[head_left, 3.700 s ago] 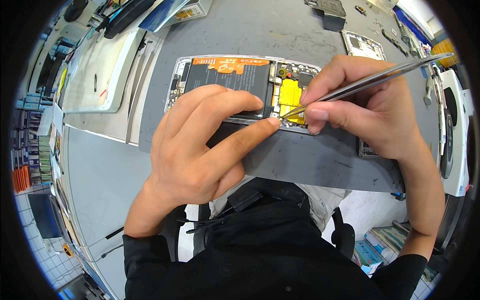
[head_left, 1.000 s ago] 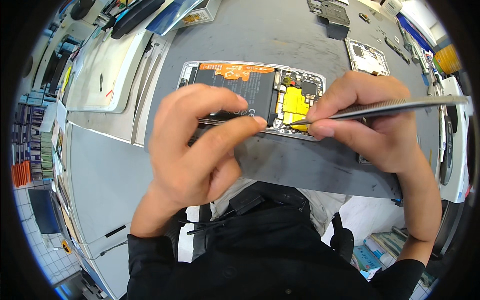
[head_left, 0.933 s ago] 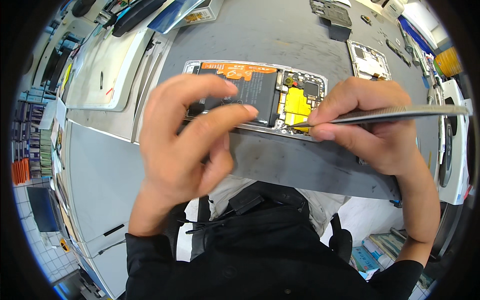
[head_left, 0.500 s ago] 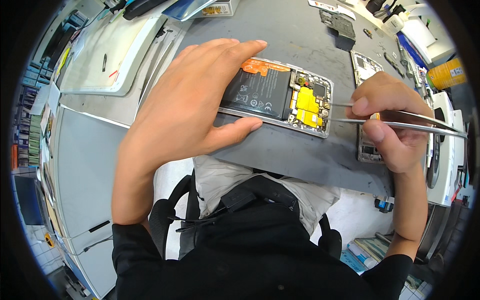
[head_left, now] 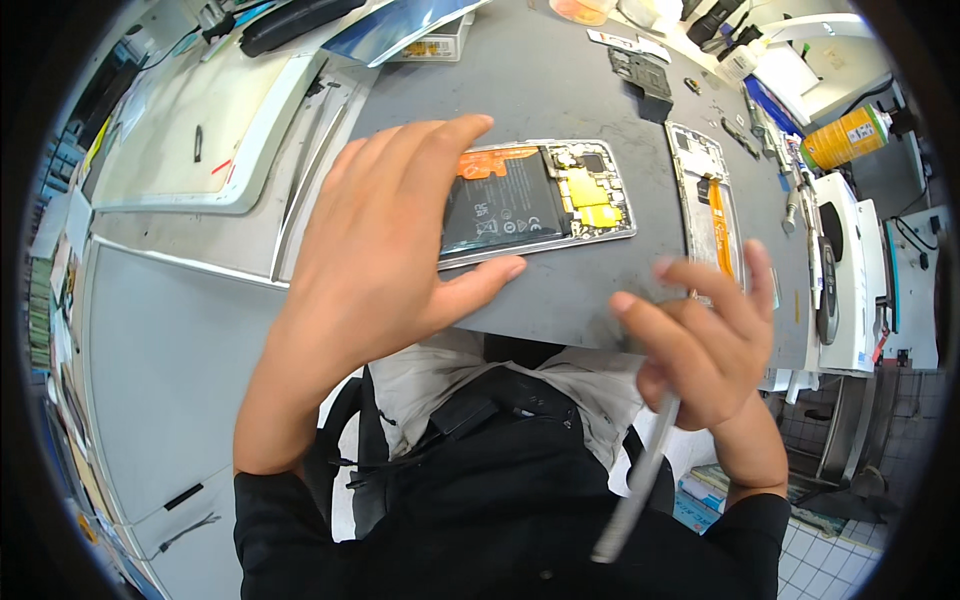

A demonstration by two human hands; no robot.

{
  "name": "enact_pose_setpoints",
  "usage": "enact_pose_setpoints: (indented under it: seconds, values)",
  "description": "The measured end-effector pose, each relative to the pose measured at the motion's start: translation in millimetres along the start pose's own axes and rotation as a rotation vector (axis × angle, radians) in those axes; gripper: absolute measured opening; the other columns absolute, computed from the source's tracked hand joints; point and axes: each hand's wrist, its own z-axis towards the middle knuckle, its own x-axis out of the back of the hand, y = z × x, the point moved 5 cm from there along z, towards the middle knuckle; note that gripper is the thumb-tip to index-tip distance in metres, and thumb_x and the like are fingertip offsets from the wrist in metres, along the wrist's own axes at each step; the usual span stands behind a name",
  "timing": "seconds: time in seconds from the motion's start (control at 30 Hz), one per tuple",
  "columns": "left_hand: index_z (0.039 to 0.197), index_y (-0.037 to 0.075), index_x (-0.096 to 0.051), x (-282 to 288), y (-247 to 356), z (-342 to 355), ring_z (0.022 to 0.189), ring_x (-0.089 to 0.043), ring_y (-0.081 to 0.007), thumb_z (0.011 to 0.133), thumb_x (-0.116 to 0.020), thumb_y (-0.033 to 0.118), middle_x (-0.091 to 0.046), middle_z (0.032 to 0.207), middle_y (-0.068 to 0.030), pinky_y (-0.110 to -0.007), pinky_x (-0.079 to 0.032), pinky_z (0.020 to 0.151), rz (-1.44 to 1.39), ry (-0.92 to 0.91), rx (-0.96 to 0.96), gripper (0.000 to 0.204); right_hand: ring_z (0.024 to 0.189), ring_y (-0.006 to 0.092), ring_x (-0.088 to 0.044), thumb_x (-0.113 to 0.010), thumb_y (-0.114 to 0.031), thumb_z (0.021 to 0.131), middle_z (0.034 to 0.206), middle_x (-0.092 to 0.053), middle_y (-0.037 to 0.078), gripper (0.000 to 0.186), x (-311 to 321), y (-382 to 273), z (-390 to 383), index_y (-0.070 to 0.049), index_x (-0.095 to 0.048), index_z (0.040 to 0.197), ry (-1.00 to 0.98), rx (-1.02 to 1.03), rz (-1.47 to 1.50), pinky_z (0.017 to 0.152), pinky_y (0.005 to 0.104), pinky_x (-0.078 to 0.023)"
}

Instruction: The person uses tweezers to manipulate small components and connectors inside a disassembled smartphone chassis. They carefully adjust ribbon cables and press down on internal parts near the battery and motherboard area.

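Head view: opened phone [head_left: 505, 205] on worktop [head_left: 560, 295].
My left hand [head_left: 375, 240]: spread over it, contact unclear.
My right hand [head_left: 708, 350]: half-curled, holding tweezers [head_left: 638, 490], worktop's near edge.
Steadying: lightly, by rim.

Left fingers [head_left: 462, 133] span an opened phone [head_left: 535, 203]; right fingers [head_left: 655, 327] hold tweezers [head_left: 640, 488].

Yellow and orange over a smudge-marked grey tabletop [head_left: 570, 95].
Near-black on the battery [head_left: 503, 208] of the phone [head_left: 545, 195], orange on the ribbon strip [head_left: 497, 163], yellow on the board cover [head_left: 590, 197]; silver-grey along the tweezers [head_left: 640, 485]; toward the tabletop's right edge, orange down a silvery phone frame [head_left: 700, 212].
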Motion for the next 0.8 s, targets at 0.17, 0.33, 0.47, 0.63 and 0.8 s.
enact_pose_setpoints:
  seconds: [0.17,0.33,0.47,0.63,0.8]
  values:
    - [0.152,0.007,-0.045,-1,2,-2,0.112,-0.063,-0.0318,0.062,-0.091,0.015,-0.068,0.125,-0.0108,-0.043,-0.048,0.101,-0.056,0.009,0.089,0.101,0.058,0.0159,-0.043,-0.07,-0.011,0.084,0.064,-0.039,-0.002,0.024,-16,-17,3,-0.004,-0.079,0.106,-0.001,-0.108,-0.014,0.087,0.0389,-0.05]
    - [0.151,0.008,-0.048,-3,3,-3,0.107,-0.063,-0.0306,0.061,-0.091,0.015,-0.069,0.124,-0.0097,-0.041,-0.049,0.098,-0.06,0.002,0.118,0.1,0.059,0.0164,-0.042,-0.073,-0.009,0.08,0.065,-0.039,-0.001,0.029,-25,-15,8,-0.001,-0.079,0.108,-0.049,-0.151,-0.037,0.076,0.0367,-0.047]
    - [0.148,0.007,-0.05,-3,2,-3,0.109,-0.063,-0.0305,0.061,-0.091,0.015,-0.069,0.124,-0.0102,-0.041,-0.049,0.098,-0.064,-0.015,0.116,0.097,0.062,0.0176,-0.046,-0.079,-0.008,0.082,0.066,-0.041,-0.001,0.04,-26,-15,11,-0.002,-0.076,0.121,-0.161,-0.199,0.002,0.081,0.0379,-0.047]
    - [0.147,0.005,-0.051,-2,0,-2,0.11,-0.063,-0.0305,0.06,-0.091,0.015,-0.069,0.125,-0.0115,-0.041,-0.049,0.099,-0.09,-0.021,0.132,0.096,0.058,0.0163,-0.041,-0.074,-0.007,0.078,0.064,-0.037,-0.001,0.035,-29,-13,11,0.001,-0.078,0.112,-0.102,-0.166,-0.012,0.071,0.0353,-0.044]
    - [0.145,0.004,-0.051,-5,0,-2,0.111,-0.063,-0.0308,0.061,-0.091,0.013,-0.069,0.125,-0.0127,-0.041,-0.049,0.101,-0.103,-0.026,0.122,0.094,0.057,0.0162,-0.04,-0.072,-0.006,0.075,0.063,-0.036,0.0,0.038,-32,-12,11,0.002,-0.078,0.111,-0.092,-0.165,0.0,0.065,0.0333,-0.042]
